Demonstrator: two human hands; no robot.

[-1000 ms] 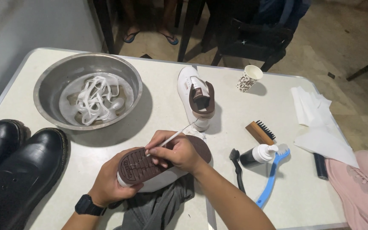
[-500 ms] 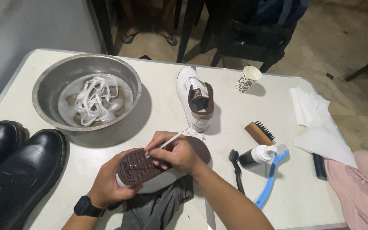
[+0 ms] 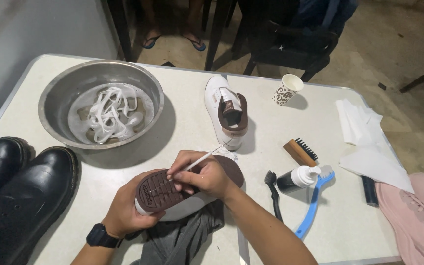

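Your left hand point(image 3: 126, 208) cups the upturned sneaker point(image 3: 172, 196) from below, fingers wrapped around its white side so the brown sole faces up, over a grey cloth point(image 3: 182, 238) at the near table point(image 3: 192, 122) edge. Your right hand point(image 3: 202, 176) is closed in a pinch on a thin white stick point(image 3: 199, 161), its tip on the sole's grooves. The matching white sneaker point(image 3: 226, 115) stands just beyond, and a metal bowl point(image 3: 60, 93) holds soaking white laces point(image 3: 109, 113).

White table point(image 3: 192, 127) w/ steel bowl point(image 3: 60, 98), white shoe point(image 3: 219, 105), cup point(image 3: 286, 89), brushes point(image 3: 315, 201), black boots point(image 3: 20, 191).
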